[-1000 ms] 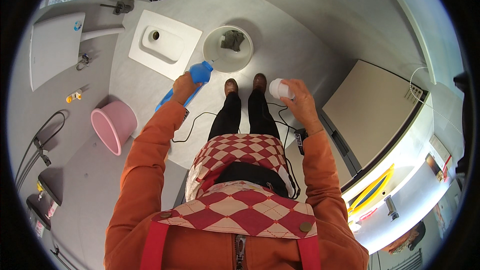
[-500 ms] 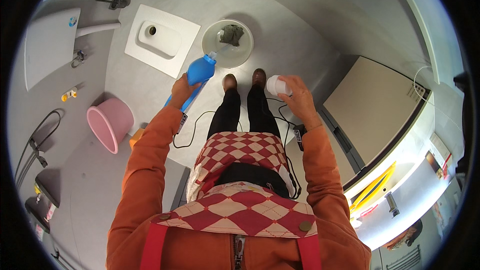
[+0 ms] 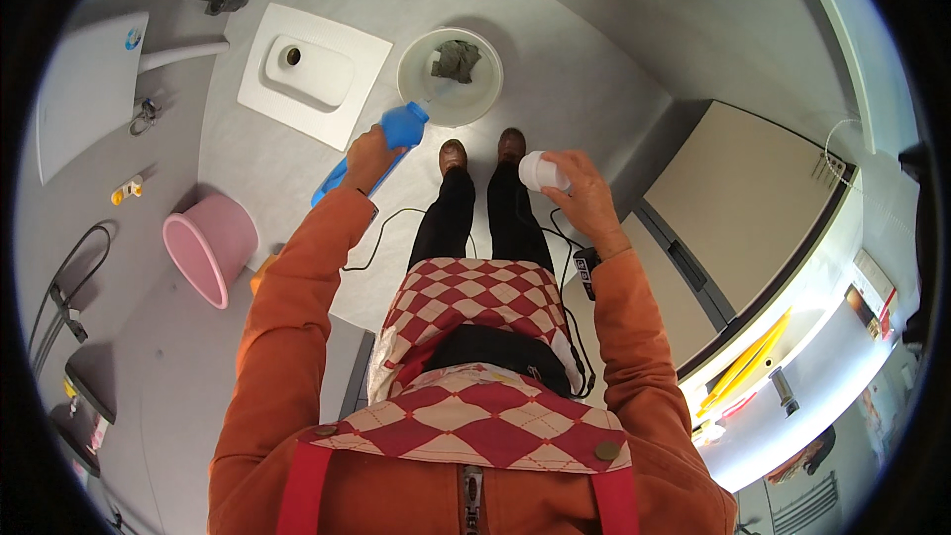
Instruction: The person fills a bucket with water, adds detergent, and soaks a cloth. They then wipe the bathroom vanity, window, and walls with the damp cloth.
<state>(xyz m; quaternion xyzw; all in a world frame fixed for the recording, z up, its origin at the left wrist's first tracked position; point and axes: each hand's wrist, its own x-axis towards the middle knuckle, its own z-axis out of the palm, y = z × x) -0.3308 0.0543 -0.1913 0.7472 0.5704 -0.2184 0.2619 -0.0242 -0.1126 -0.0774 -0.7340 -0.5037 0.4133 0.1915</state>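
Blue bottle [image 3: 401,126] in use beside a white bucket [image 3: 480,104], the landmark for all places here. The bottle tilts on the near-left side of the bucket, its neck directed at the rim; a faint pale trace at the mouth is too small to identify. The fingers of the left hand [image 3: 370,163] are wrapped around its middle. The bottle appears to be stiff, smooth plastic, probably moderately heavy if filled and slippery when wet; the grip is best taken at the waist or handle side, well behind the mouth. To the near right of the bucket, the right hand [image 3: 586,193] holds a white cap [image 3: 538,171], its fingers curved narrowly about the side; this piece is likely light and rigid. A crumpled grey cloth [image 3: 456,61], presumably soft, lies inside the bucket. The bucket stands on a pale grey floor [image 3: 575,69], with two brown shoes [image 3: 453,156] just on its near side. Left of it is a squat toilet [image 3: 359,69]; farther left and nearer the wearer, a pink tub [image 3: 233,233]; well to the near right, a large beige panel [image 3: 743,218].
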